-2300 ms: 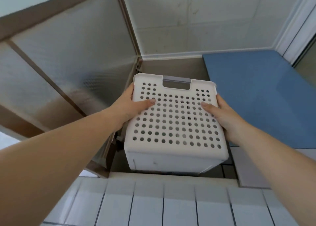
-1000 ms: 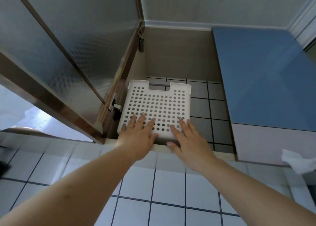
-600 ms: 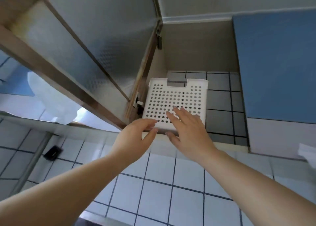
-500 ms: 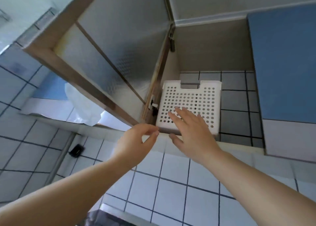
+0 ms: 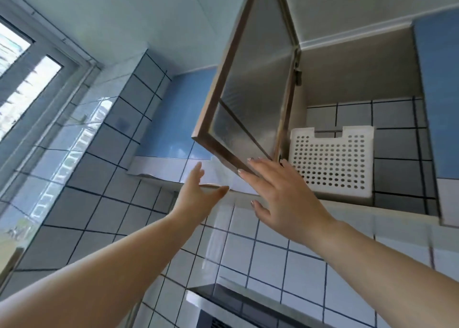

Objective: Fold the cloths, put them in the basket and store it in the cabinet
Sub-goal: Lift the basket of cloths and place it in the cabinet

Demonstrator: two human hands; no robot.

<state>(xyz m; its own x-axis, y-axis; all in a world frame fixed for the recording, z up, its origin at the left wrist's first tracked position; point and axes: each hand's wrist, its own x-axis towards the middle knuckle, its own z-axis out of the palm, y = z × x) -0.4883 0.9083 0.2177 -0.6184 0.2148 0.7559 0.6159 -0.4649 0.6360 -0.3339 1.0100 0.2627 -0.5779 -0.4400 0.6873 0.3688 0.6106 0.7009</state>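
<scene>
Tiled kitchen wall, cabinet (image 5: pixel 360 84) door (image 5: pixel 248 84) open. Basket (image 5: pixel 332 161) on cabinet floor at left wall, near front edge. Left hand (image 5: pixel 198 198) and right hand (image 5: pixel 280 193) raised below door, fingers spread, holding nothing.

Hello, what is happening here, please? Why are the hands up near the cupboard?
A person is storing a white perforated basket in a wall cabinet. The basket sits inside on the tiled shelf, and neither hand holds it. The cabinet door stands open. The right hand, fingers straight, is at the door's lower edge, and the left hand is open just below it. Closing the door looks like the likely next step. Whether cloths lie in the basket cannot be seen.
</scene>
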